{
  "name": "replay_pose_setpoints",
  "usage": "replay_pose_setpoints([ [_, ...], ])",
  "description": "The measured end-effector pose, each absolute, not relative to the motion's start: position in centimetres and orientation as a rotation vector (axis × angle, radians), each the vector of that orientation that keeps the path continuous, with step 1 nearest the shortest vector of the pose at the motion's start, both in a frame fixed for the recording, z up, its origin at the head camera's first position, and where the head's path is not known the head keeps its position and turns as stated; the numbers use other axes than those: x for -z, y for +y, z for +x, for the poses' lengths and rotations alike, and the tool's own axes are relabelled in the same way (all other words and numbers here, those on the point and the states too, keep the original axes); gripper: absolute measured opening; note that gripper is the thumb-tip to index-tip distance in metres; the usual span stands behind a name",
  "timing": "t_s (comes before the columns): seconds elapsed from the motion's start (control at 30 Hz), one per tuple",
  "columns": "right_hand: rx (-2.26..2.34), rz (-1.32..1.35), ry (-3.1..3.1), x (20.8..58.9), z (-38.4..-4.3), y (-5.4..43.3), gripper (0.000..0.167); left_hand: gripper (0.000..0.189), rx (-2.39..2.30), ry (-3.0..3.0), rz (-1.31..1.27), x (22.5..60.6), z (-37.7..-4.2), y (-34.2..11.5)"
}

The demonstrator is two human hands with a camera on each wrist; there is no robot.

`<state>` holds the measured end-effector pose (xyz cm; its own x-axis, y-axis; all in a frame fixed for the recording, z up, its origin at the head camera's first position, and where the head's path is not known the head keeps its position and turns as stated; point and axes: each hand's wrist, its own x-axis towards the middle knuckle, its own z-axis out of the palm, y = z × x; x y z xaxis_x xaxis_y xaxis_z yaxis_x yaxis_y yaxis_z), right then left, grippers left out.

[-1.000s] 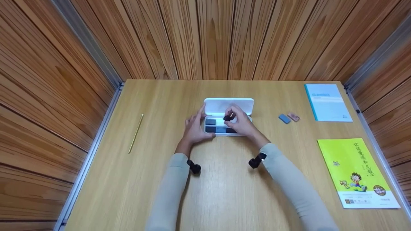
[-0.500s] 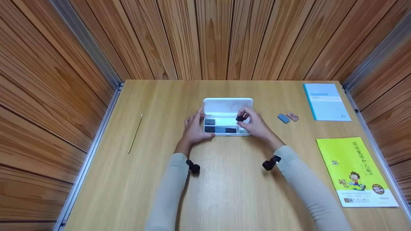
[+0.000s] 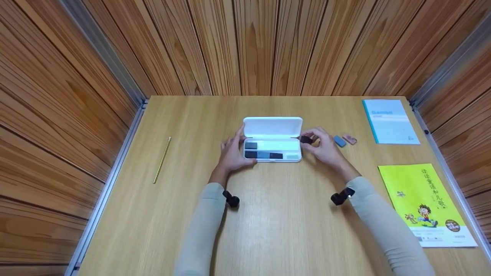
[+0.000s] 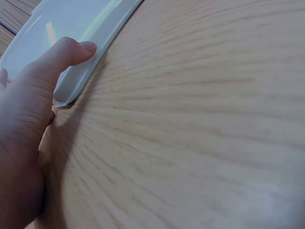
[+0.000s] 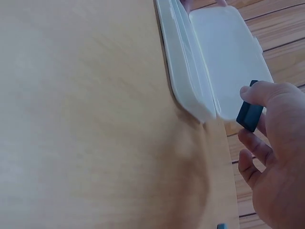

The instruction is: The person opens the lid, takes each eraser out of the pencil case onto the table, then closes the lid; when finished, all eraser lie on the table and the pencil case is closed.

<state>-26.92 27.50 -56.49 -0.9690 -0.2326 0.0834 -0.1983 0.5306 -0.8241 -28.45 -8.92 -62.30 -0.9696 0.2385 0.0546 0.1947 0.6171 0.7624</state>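
Note:
A white pencil case (image 3: 273,127) lies with its lid up at the table's middle. My left hand (image 3: 234,153) grips its left end; in the left wrist view the thumb (image 4: 78,51) bears on the front edge of the case. Just right of the case, my right hand (image 3: 324,147) pinches a black eraser (image 5: 250,114) between thumb and fingers, held above the table. Inside the case, the back compartment has a dark grey block (image 3: 251,145) at its left. Dark blocks, a blue block (image 3: 263,154) and a pale block (image 3: 292,156) fill the front row.
A blue eraser (image 3: 339,141) and a pinkish eraser (image 3: 349,139) lie right of my right hand. Farther right are a light blue notebook (image 3: 391,124) and a yellow-green book (image 3: 410,191), partly under the right sleeve. A gold pencil (image 3: 162,160) lies at left.
My right hand has carried the black eraser rightward from over the case to beside its right end. The left hand and the case have stayed put.

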Motion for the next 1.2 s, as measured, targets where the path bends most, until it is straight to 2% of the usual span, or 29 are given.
replay_pose_setpoints([
  [0.7, 1.392, -0.277, 2.884, 58.8, -25.9, 34.4, 0.037, 0.139, -1.288, 2.789, 0.367, 62.1, -28.3, -8.9],
  [1.2, 1.348, -0.152, 2.885, 59.3, -25.5, 35.7, 0.040, 0.139, -1.322, 2.773, 0.346, 62.5, -28.4, -8.8],
])
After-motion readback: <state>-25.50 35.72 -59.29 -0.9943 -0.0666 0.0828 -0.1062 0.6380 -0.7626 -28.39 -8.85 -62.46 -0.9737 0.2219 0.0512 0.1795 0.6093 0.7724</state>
